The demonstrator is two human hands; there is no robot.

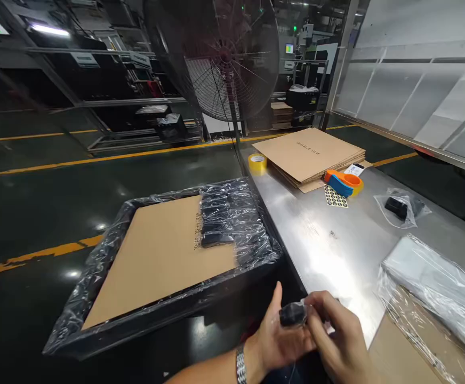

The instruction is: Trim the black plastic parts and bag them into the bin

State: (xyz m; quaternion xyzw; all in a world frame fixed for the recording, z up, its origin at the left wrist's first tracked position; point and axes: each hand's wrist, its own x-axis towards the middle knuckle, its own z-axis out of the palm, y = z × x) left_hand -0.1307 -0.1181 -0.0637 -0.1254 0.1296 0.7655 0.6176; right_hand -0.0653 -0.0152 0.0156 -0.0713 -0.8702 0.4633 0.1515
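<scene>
A small black part in a clear plastic bag (292, 314) lies across the fingers and palm of my left hand (274, 336). The left thumb is stretched upward, away from the part, and the fingers are spread flat beneath it. My right hand (336, 330) is closed, with thumb and fingertips pinching the right end of the bag. Left of my hands is a black crate (144, 322) lined with clear film. In it, several bagged black parts (216, 213) sit in rows at the right side of a cardboard sheet (160, 250).
On the metal table (296, 224) lie stacked cardboard sheets (308, 152), a yellow tape roll (257, 163), a tape dispenser (342, 183), a sticker sheet (335, 197), another bagged black part (396, 207) and a pile of clear bags (436, 282). A large fan (224, 58) stands behind.
</scene>
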